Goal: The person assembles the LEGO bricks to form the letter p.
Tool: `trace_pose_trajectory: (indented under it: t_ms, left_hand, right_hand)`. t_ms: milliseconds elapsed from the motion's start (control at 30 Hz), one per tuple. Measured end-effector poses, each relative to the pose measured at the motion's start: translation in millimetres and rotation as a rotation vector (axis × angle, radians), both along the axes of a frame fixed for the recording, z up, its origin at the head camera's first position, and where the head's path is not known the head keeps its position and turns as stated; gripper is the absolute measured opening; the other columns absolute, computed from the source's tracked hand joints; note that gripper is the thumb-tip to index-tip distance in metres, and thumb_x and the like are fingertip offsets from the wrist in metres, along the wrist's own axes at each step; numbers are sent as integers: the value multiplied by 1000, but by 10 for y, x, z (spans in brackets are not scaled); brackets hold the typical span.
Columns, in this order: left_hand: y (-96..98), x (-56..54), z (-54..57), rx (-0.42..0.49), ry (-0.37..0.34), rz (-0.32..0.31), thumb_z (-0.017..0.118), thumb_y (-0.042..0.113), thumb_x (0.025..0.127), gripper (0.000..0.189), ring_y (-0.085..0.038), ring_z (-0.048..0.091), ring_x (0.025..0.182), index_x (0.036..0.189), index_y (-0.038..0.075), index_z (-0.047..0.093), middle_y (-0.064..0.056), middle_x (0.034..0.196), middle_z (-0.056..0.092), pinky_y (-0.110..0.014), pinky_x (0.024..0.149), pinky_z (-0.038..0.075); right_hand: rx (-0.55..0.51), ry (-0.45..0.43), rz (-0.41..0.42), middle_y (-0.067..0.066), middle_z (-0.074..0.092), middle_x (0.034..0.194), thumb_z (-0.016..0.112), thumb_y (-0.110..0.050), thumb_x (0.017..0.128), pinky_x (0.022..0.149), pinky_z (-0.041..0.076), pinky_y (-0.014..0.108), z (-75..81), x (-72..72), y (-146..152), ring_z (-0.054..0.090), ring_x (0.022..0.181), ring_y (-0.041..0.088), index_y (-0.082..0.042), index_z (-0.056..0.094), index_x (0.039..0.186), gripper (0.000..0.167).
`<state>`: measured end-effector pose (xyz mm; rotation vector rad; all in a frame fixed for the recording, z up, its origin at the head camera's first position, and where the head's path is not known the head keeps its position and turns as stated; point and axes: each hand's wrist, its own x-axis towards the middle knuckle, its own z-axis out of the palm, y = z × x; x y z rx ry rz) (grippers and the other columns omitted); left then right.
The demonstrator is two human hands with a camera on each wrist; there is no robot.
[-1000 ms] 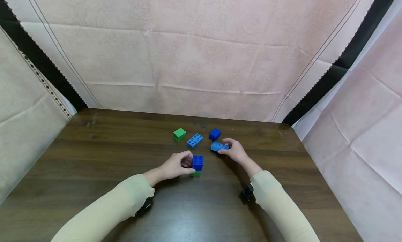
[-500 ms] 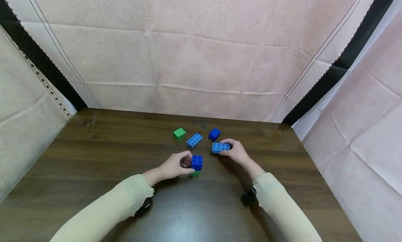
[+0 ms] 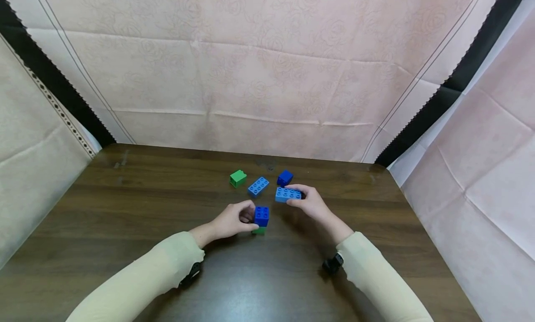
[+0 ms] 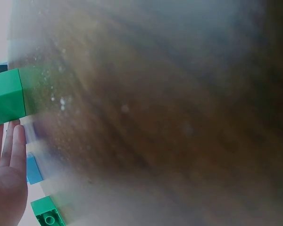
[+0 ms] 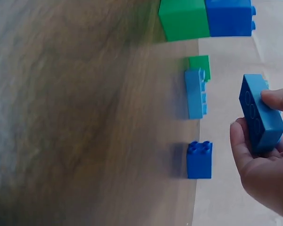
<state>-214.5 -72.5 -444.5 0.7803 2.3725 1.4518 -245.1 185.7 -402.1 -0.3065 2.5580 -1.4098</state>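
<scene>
My left hand [image 3: 230, 220] grips a stack of two toy building bricks between thumb and fingers. A dark blue brick [image 3: 262, 215] is its upper part, and a green brick [image 3: 259, 230] lies beneath it. To the right, my right hand [image 3: 309, 201] pinches a long light blue brick [image 3: 285, 194] by its right end, studs facing up. The right wrist view shows this light blue brick [image 5: 259, 115] raised above the table, its hollow underside partly visible. In the left wrist view the left hand [image 4: 9, 174] is beside the green brick [image 4: 5, 96].
Behind the hands on the wooden table [image 3: 167, 192] lie a loose green brick [image 3: 238, 178], another light blue brick [image 3: 258, 186] and a dark blue brick [image 3: 285, 177]. Pale fabric [image 3: 251, 80] hangs behind the table's far edge.
The right hand has turned the light blue brick slightly and lifted it, shifting it a little to the left. The left hand and its stack stay almost still.
</scene>
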Motion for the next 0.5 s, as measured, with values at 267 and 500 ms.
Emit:
trace_pose_trajectory:
  t_ms: [267, 500]
  left_hand:
    - [-5, -3, -22, 13, 23, -2, 71, 17, 83, 26, -18, 62, 94, 100, 8, 53, -9, 102, 65, -28, 81, 54]
    - [-7, -9, -35, 15, 20, -5, 70, 17, 84, 27, -19, 62, 95, 101, 8, 52, -10, 103, 65, -30, 82, 54]
  right_hand:
    - [-73, -10, 11, 19, 55, 120, 63, -9, 84, 78, 45, 25, 70, 53, -90, 51, 96, 23, -6, 57, 123, 40]
    - [-184, -78, 55, 17, 49, 115, 57, -7, 84, 79, 45, 28, 176, 160, -167, 48, 95, 21, 1, 50, 125, 42]
